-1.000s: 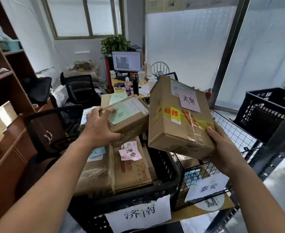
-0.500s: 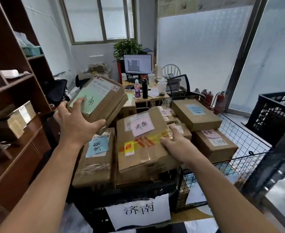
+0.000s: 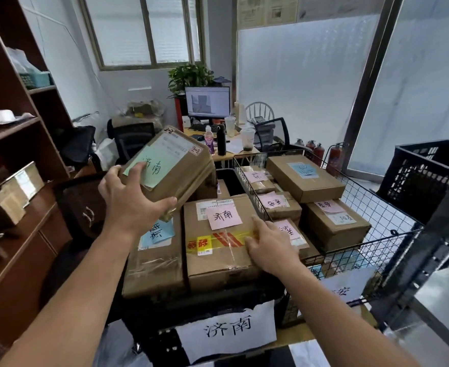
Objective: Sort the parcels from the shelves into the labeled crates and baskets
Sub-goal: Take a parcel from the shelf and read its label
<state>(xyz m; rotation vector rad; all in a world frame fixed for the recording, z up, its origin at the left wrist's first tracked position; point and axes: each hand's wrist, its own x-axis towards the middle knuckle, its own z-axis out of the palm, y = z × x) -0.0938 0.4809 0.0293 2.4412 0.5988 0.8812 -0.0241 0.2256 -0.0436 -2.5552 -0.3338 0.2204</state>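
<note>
Crate [image 3: 226, 296] sits below both hands, packed with boxes. Wire basket [image 3: 392, 229] is just right of the right fingers. Taped box [image 3: 218, 256] lies in crate under right hand [image 3: 269, 247], fingers flat and relaxed on its right edge. Green-note box [image 3: 181, 168] is tilted above crate, gripped by left hand [image 3: 132, 202], thumb beneath.

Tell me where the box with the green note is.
In the head view, left of centre, the box with the green note is gripped by the left hand, tilted above the blue-note box in the black crate.
</note>
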